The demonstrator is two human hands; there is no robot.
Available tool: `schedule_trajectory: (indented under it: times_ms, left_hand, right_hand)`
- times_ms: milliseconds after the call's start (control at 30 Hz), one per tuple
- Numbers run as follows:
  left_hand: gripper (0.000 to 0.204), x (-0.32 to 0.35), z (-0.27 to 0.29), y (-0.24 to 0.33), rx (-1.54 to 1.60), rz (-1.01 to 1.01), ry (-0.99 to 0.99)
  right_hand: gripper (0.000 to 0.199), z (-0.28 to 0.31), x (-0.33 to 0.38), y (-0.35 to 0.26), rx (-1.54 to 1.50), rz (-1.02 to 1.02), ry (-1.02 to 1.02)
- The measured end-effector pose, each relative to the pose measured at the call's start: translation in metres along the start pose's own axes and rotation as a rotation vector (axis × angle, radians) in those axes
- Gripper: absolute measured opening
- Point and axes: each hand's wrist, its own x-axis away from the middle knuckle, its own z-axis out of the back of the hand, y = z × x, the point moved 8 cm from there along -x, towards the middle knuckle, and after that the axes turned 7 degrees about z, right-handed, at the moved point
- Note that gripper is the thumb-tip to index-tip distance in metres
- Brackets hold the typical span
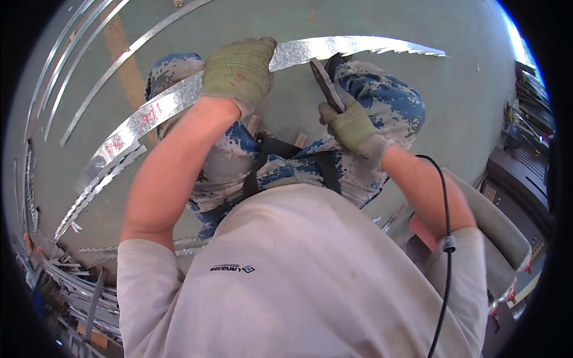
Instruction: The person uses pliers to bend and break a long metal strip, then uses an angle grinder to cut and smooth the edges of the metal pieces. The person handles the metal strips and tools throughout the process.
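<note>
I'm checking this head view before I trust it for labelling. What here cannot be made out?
- Where the left hand grips the metal strip: the glove covers the contact.
- The snips: the handles are inside the right hand, so how far the blades are open is unclear.
- The strip's lower end: lost among offcuts at the left rim.
- The scrap pile: bent and blurred by the fisheye edge.

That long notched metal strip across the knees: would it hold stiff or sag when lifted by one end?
The metal strip looks thin and long, so it would probably flex and droop. The left hand grips it mid-length while the right hand holds tin snips. Its toothed edge seems sharp, which fits the gloves. It likely weighs little.
</note>
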Motion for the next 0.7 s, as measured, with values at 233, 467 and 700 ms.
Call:
schedule_trajectory:
  times_ms: [233, 467, 700]
  left_hand:
    - [0.050, -0.014, 0.006, 0.003, -0.014, 0.004, -0.095]
    - [0.051, -0.023, 0.016, 0.001, 0.081, 0.047, -0.085]
    - [0.060, -0.029, 0.025, -0.003, 0.117, 0.048, 0.022]
  right_hand:
    - [0.043, -0.027, -0.056, 0.024, -0.134, 0.373, 0.246]
    - [0.035, -0.034, -0.082, -0.002, -0.227, 0.553, 0.332]
    - [0.032, -0.034, -0.091, -0.014, -0.292, 0.677, 0.356]
